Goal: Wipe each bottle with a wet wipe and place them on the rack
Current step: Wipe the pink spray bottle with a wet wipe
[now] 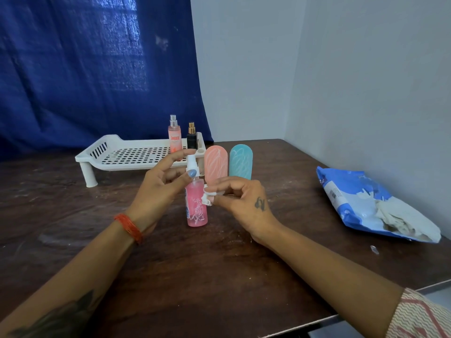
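Observation:
A pink spray bottle (196,211) with a white sprayer stands upright on the dark wooden table (219,264). My left hand (161,184) pinches its neck, thumb in front and fingers behind the sprayer. My right hand (244,201) grips a scrunched white wet wipe (207,197) and holds it against the bottle's right side. Just behind stand a salmon bottle (216,164) and a teal bottle (241,162), side by side on the table. The white slotted rack (136,154) at the back carries a peach mist bottle (174,137) and a small black bottle (192,139) at its right end.
An opened blue and white wet wipe pack (366,203) lies at the right with wipes spilling out, near the grey wall. A small scrap (374,250) lies in front of it. A blue curtain hangs behind the rack. The table's near edge runs at lower right.

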`<action>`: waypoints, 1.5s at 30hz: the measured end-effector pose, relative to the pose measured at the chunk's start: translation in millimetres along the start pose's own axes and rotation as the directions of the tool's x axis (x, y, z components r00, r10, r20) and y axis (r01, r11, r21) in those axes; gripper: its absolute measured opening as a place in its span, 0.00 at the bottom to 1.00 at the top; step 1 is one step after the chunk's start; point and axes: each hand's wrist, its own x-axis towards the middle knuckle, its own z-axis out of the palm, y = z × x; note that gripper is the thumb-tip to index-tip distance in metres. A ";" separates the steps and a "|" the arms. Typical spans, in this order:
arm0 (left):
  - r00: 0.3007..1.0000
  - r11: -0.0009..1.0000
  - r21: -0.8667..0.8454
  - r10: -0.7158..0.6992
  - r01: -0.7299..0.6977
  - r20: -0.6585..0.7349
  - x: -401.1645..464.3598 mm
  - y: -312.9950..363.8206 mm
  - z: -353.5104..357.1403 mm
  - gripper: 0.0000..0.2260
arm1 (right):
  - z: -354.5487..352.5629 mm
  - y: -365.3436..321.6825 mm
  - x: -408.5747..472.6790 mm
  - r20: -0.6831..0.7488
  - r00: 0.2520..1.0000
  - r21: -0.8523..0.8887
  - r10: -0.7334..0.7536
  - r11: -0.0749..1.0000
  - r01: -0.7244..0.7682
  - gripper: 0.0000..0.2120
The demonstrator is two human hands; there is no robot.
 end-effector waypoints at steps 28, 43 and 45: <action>1.000 1.000 -0.007 -0.002 0.001 -0.024 0.8 -2.0 -0.7 0.18 | 0.2 4.6 -3.2 0.026 0.963 -0.143 -0.269 0.952 0.270 0.06; 0.999 1.000 0.001 -0.022 0.022 -0.043 0.7 -1.1 -1.7 0.18 | 2.2 6.3 -2.4 0.033 0.947 -0.171 -0.321 0.931 0.321 0.08; 0.999 1.000 0.002 -0.024 0.024 -0.044 0.8 -1.0 -1.4 0.18 | 1.6 5.7 -2.5 0.040 0.965 -0.145 -0.260 0.954 0.263 0.06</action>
